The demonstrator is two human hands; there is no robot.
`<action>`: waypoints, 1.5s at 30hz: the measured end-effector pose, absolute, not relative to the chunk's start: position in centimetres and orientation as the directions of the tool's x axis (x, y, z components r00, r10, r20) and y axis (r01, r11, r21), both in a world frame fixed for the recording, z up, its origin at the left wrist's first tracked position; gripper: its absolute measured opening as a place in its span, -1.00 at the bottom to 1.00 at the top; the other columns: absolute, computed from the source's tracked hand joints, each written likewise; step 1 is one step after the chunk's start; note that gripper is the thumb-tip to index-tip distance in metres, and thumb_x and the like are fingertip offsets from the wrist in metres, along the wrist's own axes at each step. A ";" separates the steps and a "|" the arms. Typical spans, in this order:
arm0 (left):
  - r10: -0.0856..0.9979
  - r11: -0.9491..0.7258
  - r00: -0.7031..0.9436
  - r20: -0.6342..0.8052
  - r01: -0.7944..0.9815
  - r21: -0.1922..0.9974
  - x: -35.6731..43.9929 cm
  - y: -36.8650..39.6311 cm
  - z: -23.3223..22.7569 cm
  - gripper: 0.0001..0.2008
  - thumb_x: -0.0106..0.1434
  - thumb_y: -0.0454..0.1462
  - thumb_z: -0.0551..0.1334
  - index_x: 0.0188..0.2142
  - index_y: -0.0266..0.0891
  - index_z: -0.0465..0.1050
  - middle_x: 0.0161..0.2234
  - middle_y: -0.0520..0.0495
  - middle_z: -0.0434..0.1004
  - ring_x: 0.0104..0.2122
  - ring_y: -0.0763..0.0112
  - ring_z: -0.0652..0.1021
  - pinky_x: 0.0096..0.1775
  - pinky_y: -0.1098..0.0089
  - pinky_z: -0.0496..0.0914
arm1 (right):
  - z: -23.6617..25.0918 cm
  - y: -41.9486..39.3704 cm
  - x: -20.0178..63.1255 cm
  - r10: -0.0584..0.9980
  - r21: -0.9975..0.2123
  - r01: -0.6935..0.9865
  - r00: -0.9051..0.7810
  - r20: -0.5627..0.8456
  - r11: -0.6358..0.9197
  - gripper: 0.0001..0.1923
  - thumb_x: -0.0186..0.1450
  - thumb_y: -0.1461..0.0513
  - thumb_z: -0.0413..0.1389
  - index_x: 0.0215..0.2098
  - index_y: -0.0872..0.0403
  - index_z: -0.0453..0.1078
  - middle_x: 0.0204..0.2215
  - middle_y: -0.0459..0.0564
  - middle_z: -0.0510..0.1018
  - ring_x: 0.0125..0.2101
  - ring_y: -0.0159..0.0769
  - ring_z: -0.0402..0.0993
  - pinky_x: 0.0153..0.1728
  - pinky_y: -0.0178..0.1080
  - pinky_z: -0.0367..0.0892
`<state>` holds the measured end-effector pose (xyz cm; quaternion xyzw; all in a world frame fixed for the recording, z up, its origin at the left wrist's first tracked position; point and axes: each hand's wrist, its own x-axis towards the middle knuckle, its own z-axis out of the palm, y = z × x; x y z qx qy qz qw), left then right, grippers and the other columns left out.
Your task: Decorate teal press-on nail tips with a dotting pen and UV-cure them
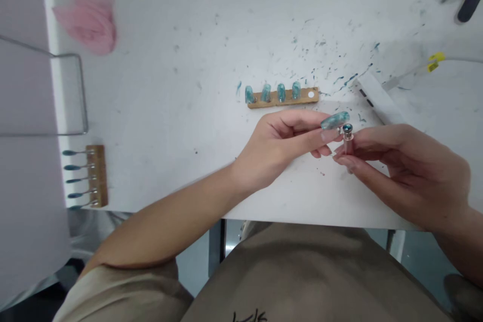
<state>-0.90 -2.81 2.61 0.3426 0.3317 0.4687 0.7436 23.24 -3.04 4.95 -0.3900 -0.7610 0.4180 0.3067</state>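
Where the white table (181, 35) meets the wall on the far left, a bent wire frame (77, 93) is seen, and a blurred pink cloth (90, 17) lies above it. Below the frame, a small wooden block (98, 175) rests near the table edge, with five teal-tipped sticks (77, 180) held in it and pointing left. Near the middle of the table, a wooden strip (283, 97) carries four teal nail tips (273, 92) in a row and one white dot at its right end; teal paint specks (328, 68) are scattered behind it.

Just in front of the strip, the left hand (281, 148) is held with its fingers pressed together and extended to the right, and a teal nail tip (335, 120) is pinched at its fingertips. Touching it from the right, a small metal stick with a teal head (347, 137) is pinched upright between thumb and fingers of the right hand (407, 171). Both hands are kept above the table's near edge. A white slab (377, 100) is partly hidden behind the right hand. Farther right, a cable with yellow tags (435, 60) crosses the table, and a dark handle (470, 4) is cut off at the top corner.

No writing can be read; only a dark mark on the shirt (249, 316) is glimpsed, cut off at the bottom.
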 end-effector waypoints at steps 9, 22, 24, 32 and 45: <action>0.921 0.336 0.344 -0.184 -0.464 0.820 -0.8 -2.7 2.7 -0.86 0.30 -0.17 0.69 -0.27 -0.10 0.83 -0.29 0.06 0.80 -0.34 0.55 0.68 -0.20 0.51 0.62 | 5.3 -2.9 22.9 0.862 -0.872 0.345 -0.485 0.150 0.346 -0.74 0.52 0.31 0.33 0.11 -0.09 0.57 -0.08 -0.17 0.76 -0.12 -0.38 0.82 -0.02 -0.37 0.79; 0.924 0.329 0.340 -0.175 -0.471 0.818 -0.9 -2.7 2.6 -0.89 0.32 -0.20 0.68 -0.23 -0.07 0.85 -0.30 0.08 0.80 -0.35 0.57 0.68 -0.20 0.52 0.63 | 5.1 -2.9 23.1 0.832 -0.861 0.341 -0.534 0.153 0.377 -0.76 0.55 0.29 0.30 0.13 -0.08 0.51 -0.06 -0.17 0.76 -0.06 -0.39 0.83 0.05 -0.38 0.79; 0.925 0.329 0.333 -0.184 -0.456 0.827 -0.8 -2.8 2.5 -0.86 0.33 -0.15 0.67 -0.22 -0.08 0.84 -0.30 0.06 0.79 -0.36 0.55 0.68 -0.20 0.48 0.64 | 5.1 -2.9 22.9 0.818 -0.848 0.345 -0.552 0.163 0.402 -0.79 0.56 0.28 0.30 0.12 -0.08 0.50 -0.06 -0.18 0.76 -0.08 -0.40 0.83 0.04 -0.40 0.78; 0.930 0.314 0.324 -0.176 -0.444 0.839 -0.8 -2.8 2.8 -0.84 0.34 -0.12 0.67 -0.25 -0.09 0.83 -0.30 0.07 0.79 -0.37 0.58 0.66 -0.21 0.51 0.63 | 5.3 -3.0 23.0 0.842 -0.859 0.353 -0.518 0.151 0.371 -0.74 0.55 0.30 0.30 0.15 -0.09 0.49 -0.05 -0.20 0.74 -0.09 -0.49 0.80 0.06 -0.44 0.76; 0.927 0.328 0.327 -0.186 -0.460 0.825 -0.9 -2.8 2.4 -0.82 0.28 -0.16 0.70 -0.20 -0.10 0.84 -0.31 0.07 0.80 -0.37 0.56 0.69 -0.20 0.50 0.65 | 5.4 -2.8 22.7 0.807 -0.852 0.329 -0.566 0.167 0.407 -0.78 0.54 0.31 0.30 0.10 -0.06 0.52 -0.05 -0.17 0.78 -0.13 -0.44 0.83 0.03 -0.43 0.76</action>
